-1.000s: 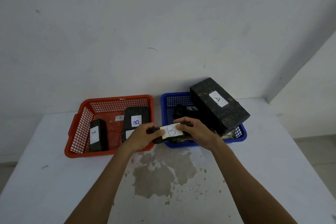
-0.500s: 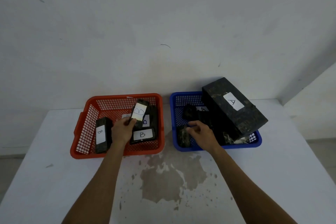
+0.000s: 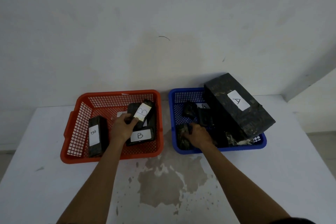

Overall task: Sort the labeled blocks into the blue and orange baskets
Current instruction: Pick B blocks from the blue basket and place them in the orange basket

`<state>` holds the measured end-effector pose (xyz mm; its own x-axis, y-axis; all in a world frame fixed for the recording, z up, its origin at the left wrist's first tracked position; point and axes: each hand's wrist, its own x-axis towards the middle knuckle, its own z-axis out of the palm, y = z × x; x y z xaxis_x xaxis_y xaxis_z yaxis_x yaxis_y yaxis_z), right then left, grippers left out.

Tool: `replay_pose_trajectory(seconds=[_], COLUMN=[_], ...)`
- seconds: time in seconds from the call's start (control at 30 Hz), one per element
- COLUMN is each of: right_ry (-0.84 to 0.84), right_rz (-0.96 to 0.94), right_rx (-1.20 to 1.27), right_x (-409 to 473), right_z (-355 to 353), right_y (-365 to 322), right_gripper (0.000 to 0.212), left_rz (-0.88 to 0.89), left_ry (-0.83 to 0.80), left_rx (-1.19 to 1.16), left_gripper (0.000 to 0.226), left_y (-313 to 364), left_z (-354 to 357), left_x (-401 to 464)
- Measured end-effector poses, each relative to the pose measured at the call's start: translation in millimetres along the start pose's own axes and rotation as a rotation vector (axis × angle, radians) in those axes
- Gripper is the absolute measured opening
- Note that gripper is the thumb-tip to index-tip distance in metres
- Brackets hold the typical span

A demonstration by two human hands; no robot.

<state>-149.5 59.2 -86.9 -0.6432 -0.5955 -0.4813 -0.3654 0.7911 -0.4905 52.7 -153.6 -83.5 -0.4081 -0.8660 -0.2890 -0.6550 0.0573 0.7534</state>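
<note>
The left hand (image 3: 122, 129) grips the B block (image 3: 142, 112) inside the orange basket (image 3: 76, 123), long axis toward the counter's far-right corner; the right hand (image 3: 198, 135) grips a dark block (image 3: 182, 138) at the blue basket's (image 3: 261, 143) near-left corner

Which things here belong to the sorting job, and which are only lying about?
Job: orange basket, blue basket, B blocks, big A block, left hand, right hand.
Lying about: stain on table.
</note>
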Motion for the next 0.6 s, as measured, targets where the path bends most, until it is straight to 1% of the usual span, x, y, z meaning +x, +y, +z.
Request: replay_pose_trajectory(seconds=[0.07, 0.13, 0.2, 0.27, 0.33, 0.4, 0.5, 0.53, 0.6], right_ry=[-0.016, -0.018, -0.011, -0.015, -0.027, 0.002, 0.074, 0.070, -0.011], right_rz=[0.039, 0.045, 0.015, -0.023, -0.068, -0.107, -0.139, -0.148, -0.177], right_rx=[-0.070, -0.045, 0.103, 0.255, 0.351, 0.410, 0.536, 0.590, 0.726], right_x=[3, 6, 8, 5, 0, -5, -14, -19, -34], right_z=[3, 3, 1, -2, -5, -8, -26, -36, -58], right_y=[-3, -3, 1, 4, 4, 2, 2, 3, 5], right_gripper=[0.051, 0.049, 0.044, 0.037, 0.028, 0.023, 0.022, 0.022, 0.022], left_rz=[0.041, 0.093, 0.176, 0.268, 0.342, 0.412, 0.533, 0.573, 0.674], left_ry=[0.026, 0.117, 0.252, 0.295, 0.250, 0.190, 0.036, -0.026, -0.133], left_rx=[-0.003, 0.050, 0.141, 0.184, 0.170, 0.156, 0.146, 0.156, 0.185], left_gripper=[0.039, 0.037, 0.032, 0.028, 0.026, 0.025, 0.026, 0.029, 0.038], left_y=[2, 4, 11, 22, 34, 45, 59, 63, 73], left_z=[-1, 0, 3, 8, 13, 16, 17, 16, 17], left_x=[-6, -16, -28, -40, -51, -59, -73, -78, -90])
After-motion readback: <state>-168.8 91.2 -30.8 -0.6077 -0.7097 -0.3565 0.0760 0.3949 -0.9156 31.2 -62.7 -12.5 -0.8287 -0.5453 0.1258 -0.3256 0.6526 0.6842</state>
